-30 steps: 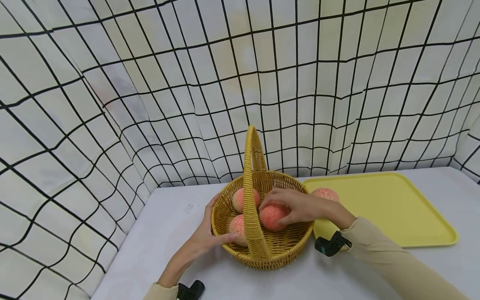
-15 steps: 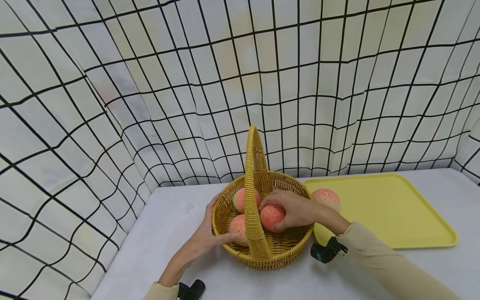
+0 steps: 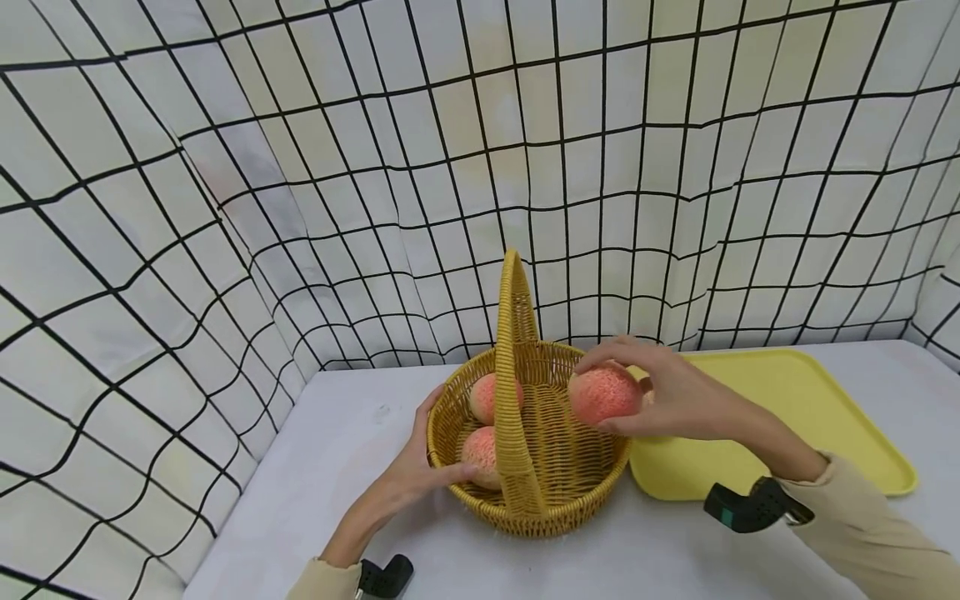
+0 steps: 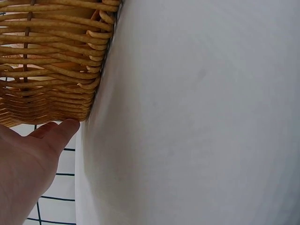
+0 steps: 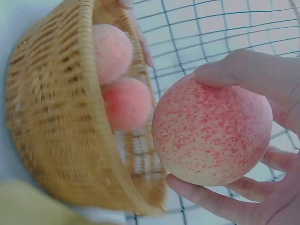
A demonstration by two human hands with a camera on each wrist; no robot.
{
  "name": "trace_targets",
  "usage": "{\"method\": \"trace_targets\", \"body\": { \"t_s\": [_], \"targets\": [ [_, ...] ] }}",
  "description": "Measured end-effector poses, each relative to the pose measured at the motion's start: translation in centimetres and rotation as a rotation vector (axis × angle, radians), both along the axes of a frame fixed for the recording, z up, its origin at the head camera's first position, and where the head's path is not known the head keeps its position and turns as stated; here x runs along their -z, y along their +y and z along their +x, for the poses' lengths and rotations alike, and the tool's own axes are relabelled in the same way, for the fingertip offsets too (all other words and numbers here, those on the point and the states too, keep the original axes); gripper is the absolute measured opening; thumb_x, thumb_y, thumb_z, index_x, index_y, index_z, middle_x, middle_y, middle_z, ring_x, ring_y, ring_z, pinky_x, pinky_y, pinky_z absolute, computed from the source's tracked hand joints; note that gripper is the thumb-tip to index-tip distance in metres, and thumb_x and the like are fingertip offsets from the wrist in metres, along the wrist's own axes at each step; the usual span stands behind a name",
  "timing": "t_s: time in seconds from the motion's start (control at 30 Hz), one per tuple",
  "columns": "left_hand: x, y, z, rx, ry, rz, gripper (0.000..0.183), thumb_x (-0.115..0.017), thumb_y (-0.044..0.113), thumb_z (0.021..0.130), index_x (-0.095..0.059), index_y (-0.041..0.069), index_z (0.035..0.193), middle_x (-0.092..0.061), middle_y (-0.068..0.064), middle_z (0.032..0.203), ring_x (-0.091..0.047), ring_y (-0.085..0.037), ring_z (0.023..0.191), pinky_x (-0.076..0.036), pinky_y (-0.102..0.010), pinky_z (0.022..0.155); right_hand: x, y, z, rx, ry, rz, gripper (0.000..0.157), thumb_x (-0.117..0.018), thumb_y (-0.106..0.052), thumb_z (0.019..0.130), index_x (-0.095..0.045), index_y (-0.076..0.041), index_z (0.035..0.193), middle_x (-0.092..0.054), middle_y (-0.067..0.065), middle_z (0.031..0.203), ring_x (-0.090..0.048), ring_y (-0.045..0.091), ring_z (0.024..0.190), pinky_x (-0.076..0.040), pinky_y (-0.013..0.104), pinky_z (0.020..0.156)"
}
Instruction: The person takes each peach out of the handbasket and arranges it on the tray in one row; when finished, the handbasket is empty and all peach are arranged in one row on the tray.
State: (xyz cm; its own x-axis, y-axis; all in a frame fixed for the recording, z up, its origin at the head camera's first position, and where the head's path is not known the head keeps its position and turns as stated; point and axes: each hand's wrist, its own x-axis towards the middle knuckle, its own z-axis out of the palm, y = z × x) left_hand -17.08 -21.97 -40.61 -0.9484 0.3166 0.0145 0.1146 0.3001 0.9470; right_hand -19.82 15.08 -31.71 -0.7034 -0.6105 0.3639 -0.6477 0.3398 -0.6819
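My right hand (image 3: 675, 396) holds a pink-speckled peach (image 3: 603, 393) above the right rim of a yellow wicker basket (image 3: 555, 523). In the right wrist view, the thumb lies on one side of that peach (image 5: 211, 131) and the fingers on the other. My left hand (image 3: 412, 471) grips the basket's left rim, its thumb over the edge and its fingers along the outside wall. Two more peaches lie inside on the left, a rear one (image 3: 483, 398) and a front one (image 3: 478, 450), both partly covered by the tall arched handle (image 3: 507, 400).
A yellow tray (image 3: 780, 417) lies right of the basket on the white table (image 3: 315, 450). Another peach (image 3: 647, 390) shows in part behind my right hand at the tray's left side. White sheeting with black netting (image 3: 585, 183) rises behind the table.
My right hand has lifted the peach from the basket's right half and carried it up and right, over the rim. My left hand has stayed on the rim.
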Motion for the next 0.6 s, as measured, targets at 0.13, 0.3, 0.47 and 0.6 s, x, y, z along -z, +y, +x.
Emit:
{"method": "trace_targets", "body": {
  "t_s": [0.13,0.3,0.47,0.6],
  "targets": [
    [0.0,0.1,-0.1,-0.003,-0.01,-0.004,0.123,-0.089,0.036,0.082,-0.001,0.027,0.167,-0.02,-0.019,0.169,-0.029,-0.042,0.152,-0.032,-0.053,0.117,-0.5,3.1,0.7,0.008,0.062,-0.039,0.056,-0.091,-0.005,0.08,-0.068,-0.022,0.128,-0.061,-0.001,0.134,-0.058,0.012,0.116,-0.062,0.034,0.074],
    [-0.1,0.1,-0.3,0.01,0.001,0.001,0.122,-0.088,0.036,0.083,0.0,0.025,0.167,-0.017,-0.018,0.17,-0.026,-0.042,0.153,-0.031,-0.055,0.117,0.3,7.0,1.2,0.093,0.137,0.009,0.064,-0.094,-0.004,0.076,-0.065,-0.022,0.13,-0.06,-0.004,0.132,-0.057,0.003,0.116,-0.062,0.031,0.074],
    [-0.1,0.1,-0.1,-0.004,-0.003,-0.023,0.122,-0.088,0.037,0.083,0.0,0.028,0.167,-0.018,-0.017,0.169,-0.027,-0.042,0.152,-0.031,-0.056,0.117,2.2,10.1,1.5,0.166,0.168,0.059,0.067,-0.095,-0.004,0.073,-0.064,-0.021,0.13,-0.06,-0.005,0.13,-0.054,-0.002,0.114,-0.061,0.028,0.068],
    [-0.1,0.1,0.0,-0.026,-0.014,-0.041,0.123,-0.088,0.036,0.082,0.0,0.029,0.167,-0.018,-0.017,0.17,-0.028,-0.041,0.153,-0.029,-0.057,0.118,3.7,11.6,1.6,0.188,0.158,0.067,0.069,-0.096,-0.003,0.072,-0.063,-0.019,0.13,-0.06,-0.001,0.13,-0.054,-0.003,0.11,-0.06,0.028,0.065]
  ]
}}
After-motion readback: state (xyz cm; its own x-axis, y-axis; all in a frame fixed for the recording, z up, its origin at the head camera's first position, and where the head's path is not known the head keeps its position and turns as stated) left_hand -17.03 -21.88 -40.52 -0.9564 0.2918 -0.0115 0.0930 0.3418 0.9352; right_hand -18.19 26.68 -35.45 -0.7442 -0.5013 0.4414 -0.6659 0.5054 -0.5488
